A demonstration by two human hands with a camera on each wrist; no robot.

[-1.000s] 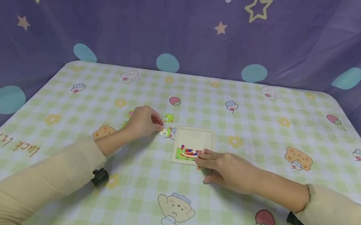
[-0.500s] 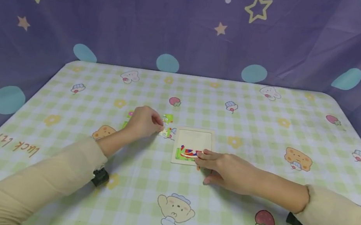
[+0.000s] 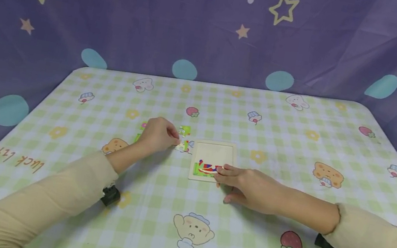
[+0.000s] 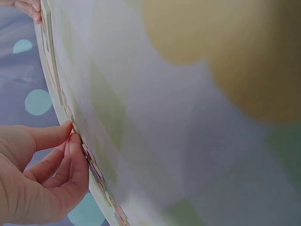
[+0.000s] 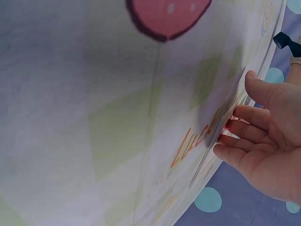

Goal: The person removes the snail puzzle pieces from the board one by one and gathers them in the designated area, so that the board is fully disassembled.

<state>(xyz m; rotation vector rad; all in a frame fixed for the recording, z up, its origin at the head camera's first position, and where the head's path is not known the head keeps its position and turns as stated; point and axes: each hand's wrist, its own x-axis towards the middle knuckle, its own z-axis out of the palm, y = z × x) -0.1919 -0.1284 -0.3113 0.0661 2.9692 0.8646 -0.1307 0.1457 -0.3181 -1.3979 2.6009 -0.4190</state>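
Note:
A square wooden puzzle board (image 3: 214, 151) lies mid-table, its bottom row filled with red, blue and green jigsaw pieces (image 3: 207, 169). My right hand (image 3: 250, 188) rests on the board's lower right corner, fingers extended over the filled row and thumb on the cloth. Left of the board, my left hand (image 3: 157, 135) pinches the near edge of a pale green jigsaw piece (image 3: 182, 145) low at the tabletop. In the left wrist view, thumb and index finger (image 4: 56, 136) meet at the piece's edge; their tips partly cover it. The right wrist view shows the right fingers (image 5: 244, 125) fairly straight.
A green piece with an eye (image 3: 184, 130) lies just beyond the left fingertips. More loose pieces (image 3: 138, 136) show partly behind the left hand. A checked cloth (image 3: 242, 243) with printed cartoons covers the table; a purple curtain (image 3: 214, 26) hangs behind it.

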